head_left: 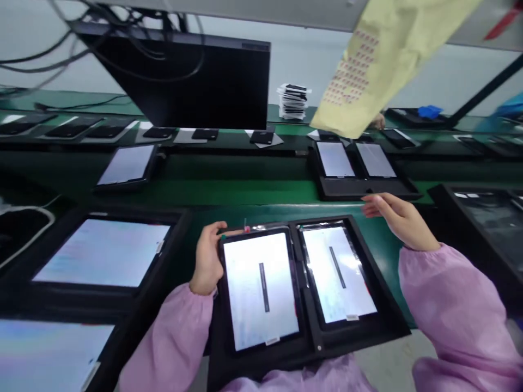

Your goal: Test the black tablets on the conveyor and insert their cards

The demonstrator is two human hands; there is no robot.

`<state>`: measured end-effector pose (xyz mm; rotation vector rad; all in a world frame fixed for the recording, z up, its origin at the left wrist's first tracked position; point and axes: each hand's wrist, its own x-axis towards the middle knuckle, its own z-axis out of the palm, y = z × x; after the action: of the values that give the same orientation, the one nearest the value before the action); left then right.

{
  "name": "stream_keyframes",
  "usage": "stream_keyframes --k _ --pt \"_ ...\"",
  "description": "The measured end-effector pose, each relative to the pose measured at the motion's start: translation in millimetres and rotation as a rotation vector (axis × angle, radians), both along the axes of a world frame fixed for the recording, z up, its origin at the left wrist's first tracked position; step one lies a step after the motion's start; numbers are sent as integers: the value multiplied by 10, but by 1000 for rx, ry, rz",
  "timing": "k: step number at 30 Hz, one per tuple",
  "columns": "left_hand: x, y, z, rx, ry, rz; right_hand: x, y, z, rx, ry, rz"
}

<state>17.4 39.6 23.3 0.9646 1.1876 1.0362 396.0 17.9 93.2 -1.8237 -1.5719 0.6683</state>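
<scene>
In the head view two lit tablets lie side by side in a black foam tray in front of me. My left hand (209, 256) grips the upper left corner of the left tablet (245, 288), a finger stretched along its top edge beside a small pink and green bit. That tablet shows a white screen with a dark bar in the middle. Its neighbour, the right tablet (327, 267), shows the same picture, and film glints along its edge. Off the tray's upper right corner, my right hand (402, 218) hovers with fingers extended, holding nothing. The black tray (388, 305) borders both tablets.
At left, a second tray (157, 261) holds two lit tablets. Beyond, a green bench carries a tilted tablet (126, 164) and another tray (347, 189) with two tablets. A black monitor (196, 81), cables and a yellow sheet (379, 71) hang overhead. Someone's hand (378, 121) shows behind the sheet.
</scene>
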Motion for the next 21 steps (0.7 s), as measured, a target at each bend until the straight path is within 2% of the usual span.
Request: stream_keyframes --k 3,5,7,9,11,13,16,18,21 --pt "42 447 -44 12 146 133 739 -221 -479 -91 -162 -269" --pt "59 664 -35 53 284 160 1076 -352 -818 -168 -247 -395" --pt "99 742 -16 151 449 170 1303 -428 -1109 -225 -304 -479" --pt "232 683 -6 309 612 177 1459 -440 -1321 -257 -350 -548" --pt "515 544 -27 485 750 104 1581 -395 -1456 -279 -384 -597" --pt "921 399 -105 627 853 -92 1685 -315 -1542 -304 -396 -612" --pt "1535 257 -310 725 961 -407 1810 -195 -1630 -335 -388 -609" --pt "1800 219 -447 732 1034 -503 1872 -149 -1667 -353 -365 -597" --pt "1948 202 -564 704 1129 -536 1931 -147 -1680 -365 -315 -574"
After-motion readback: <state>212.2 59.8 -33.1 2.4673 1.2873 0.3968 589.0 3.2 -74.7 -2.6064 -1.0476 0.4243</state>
